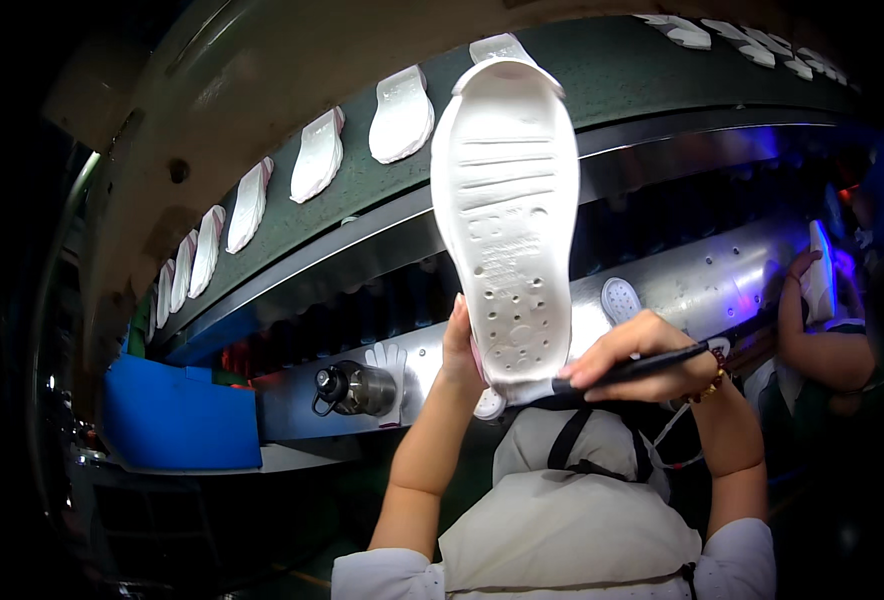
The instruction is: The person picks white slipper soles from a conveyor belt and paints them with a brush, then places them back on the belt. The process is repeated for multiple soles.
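Note:
My left hand (460,345) grips a white shoe sole (510,235) by its lower left edge, thumb up along the side; its other fingers are hidden behind. The sole stands tilted up, its hollow side with ridges and small holes toward me. My right hand (642,358) is closed round a black-handled brush (667,362). The brush's pale tip touches or lies close to the sole's near end, on the right.
Several white shoe pieces (402,115) lie in a row on a green conveyor belt (602,75). Below it, a metal ledge (697,280) bears a bottle (367,388), a white glove (394,365) and another sole (619,298). A blue box (182,415) stands left; a co-worker's arm (822,345) is at right.

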### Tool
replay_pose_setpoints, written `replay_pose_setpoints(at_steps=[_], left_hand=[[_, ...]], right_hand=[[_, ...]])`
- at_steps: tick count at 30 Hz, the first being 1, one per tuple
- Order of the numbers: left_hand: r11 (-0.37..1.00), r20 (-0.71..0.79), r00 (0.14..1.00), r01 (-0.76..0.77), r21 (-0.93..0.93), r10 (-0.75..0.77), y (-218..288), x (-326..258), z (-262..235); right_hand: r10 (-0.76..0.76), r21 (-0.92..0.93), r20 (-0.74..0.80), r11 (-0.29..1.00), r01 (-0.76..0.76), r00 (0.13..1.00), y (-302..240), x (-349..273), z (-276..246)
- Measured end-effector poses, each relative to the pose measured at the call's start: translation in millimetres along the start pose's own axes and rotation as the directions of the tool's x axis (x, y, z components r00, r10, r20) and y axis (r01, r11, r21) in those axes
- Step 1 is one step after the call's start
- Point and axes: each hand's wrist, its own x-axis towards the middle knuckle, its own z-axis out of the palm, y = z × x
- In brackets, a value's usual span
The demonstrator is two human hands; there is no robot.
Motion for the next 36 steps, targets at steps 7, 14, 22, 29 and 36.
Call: replay_pose_setpoints(at_steps=[7,14,22,29,36], left_hand=[[0.955,0.093,0.952,0.294,-0.029,-0.291,25.0,-6.6,22.1],[0.721,0.294,0.705,0.689,-0.070,-0.645,28.0,1.6,20.6],[0.661,0.031,0.662,0.750,-0.019,-0.749,35.0,-5.6,26.7],[0.739,-0.169,0.721,0.670,-0.078,-0.672,34.8,-15.6,16.9],[0.833,-0.308,0.788,0.552,-0.033,-0.534,29.7,-13.5,-16.8]], right_hand=[[0.119,0.010,-0.030,0.993,-0.119,0.992,0.4,-5.0,-5.4],[0.022,-0.121,0.094,0.993,-0.010,0.995,-17.0,-10.7,-17.8],[0.056,-0.171,0.149,0.985,-0.030,0.987,-16.3,-19.0,-28.1],[0.115,-0.272,0.127,0.959,-0.077,0.985,-15.9,-38.9,-19.3],[0.037,-0.395,0.006,0.918,-0.032,0.999,-5.2,-48.8,-7.6]])
